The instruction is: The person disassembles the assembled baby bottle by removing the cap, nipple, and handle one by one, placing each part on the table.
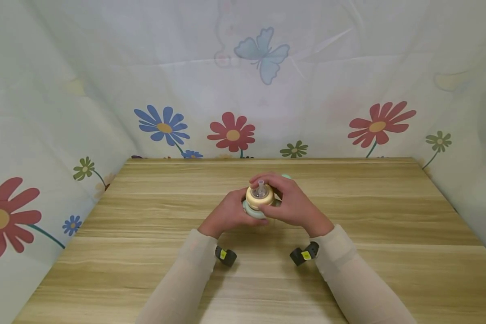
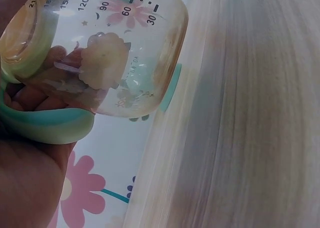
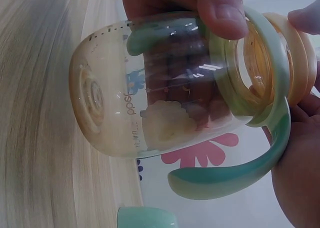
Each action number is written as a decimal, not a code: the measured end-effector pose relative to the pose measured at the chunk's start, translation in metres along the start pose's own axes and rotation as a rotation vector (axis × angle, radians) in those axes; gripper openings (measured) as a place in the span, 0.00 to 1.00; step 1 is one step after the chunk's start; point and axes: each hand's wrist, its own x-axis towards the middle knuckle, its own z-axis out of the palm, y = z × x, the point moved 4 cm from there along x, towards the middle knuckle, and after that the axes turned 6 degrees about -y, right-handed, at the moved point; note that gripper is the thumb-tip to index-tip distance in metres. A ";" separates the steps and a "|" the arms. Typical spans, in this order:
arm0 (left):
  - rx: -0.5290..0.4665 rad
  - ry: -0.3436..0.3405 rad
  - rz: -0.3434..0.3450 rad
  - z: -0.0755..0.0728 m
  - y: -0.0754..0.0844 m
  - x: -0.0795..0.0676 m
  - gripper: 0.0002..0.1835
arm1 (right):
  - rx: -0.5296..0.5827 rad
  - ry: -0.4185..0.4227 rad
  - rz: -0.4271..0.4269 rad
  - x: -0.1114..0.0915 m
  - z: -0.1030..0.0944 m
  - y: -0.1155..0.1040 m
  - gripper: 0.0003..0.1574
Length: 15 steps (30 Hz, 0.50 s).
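Between both hands is a clear amber-tinted baby bottle (image 3: pixel 165 98) with measuring marks and a sheep-like picture. It has a pale green ring with curved handles (image 3: pixel 225 180), one also showing by the palm in the left wrist view. My left hand (image 1: pixel 231 211) grips the bottle's body from the left. At the top sits a cream-yellow collar (image 1: pixel 251 202) with a clear straw spout (image 1: pixel 261 184). My right hand (image 1: pixel 293 204) pinches this collar, fingers at its far side and thumb at the near side. In the right wrist view the collar lies right at the bottle's mouth.
Just behind the right hand lies a mint-green piece (image 1: pixel 285 176), mostly hidden in the head view. The wood-grain table (image 1: pixel 146 216) reaches back to a white curtain (image 1: pixel 320 90) printed with flowers and a butterfly. Both wrists wear black camera straps.
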 end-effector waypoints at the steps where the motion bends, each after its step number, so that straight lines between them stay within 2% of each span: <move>1: 0.001 -0.002 0.000 0.000 0.000 0.000 0.35 | 0.004 -0.003 0.001 0.000 0.000 0.000 0.23; 15: -0.021 -0.022 -0.001 0.001 0.000 0.000 0.35 | 0.028 -0.033 -0.016 -0.001 0.000 0.000 0.21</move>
